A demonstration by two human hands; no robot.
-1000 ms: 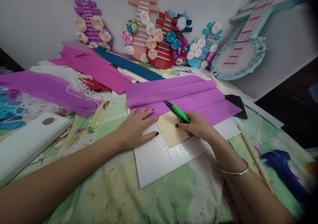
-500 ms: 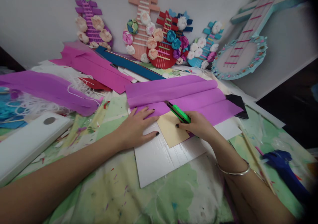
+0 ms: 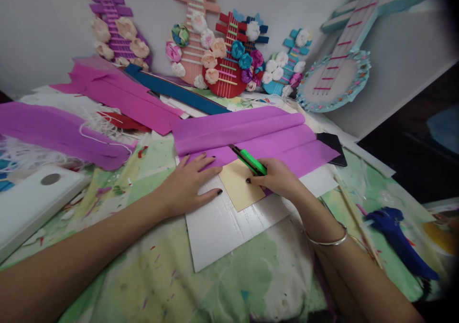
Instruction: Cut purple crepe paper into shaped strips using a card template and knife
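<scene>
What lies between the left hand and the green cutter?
The cream card and part of the purple paper, seen in the head view.

Dim, greyish indoor light, soft shadows — faint glare on the white board [image 3: 215, 237], wide-angle stretching, dark blurred right edge

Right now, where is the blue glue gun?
In the head view, the blue glue gun lies on the table's right side, beyond the right forearm, just right of the thin wooden stick.
</scene>
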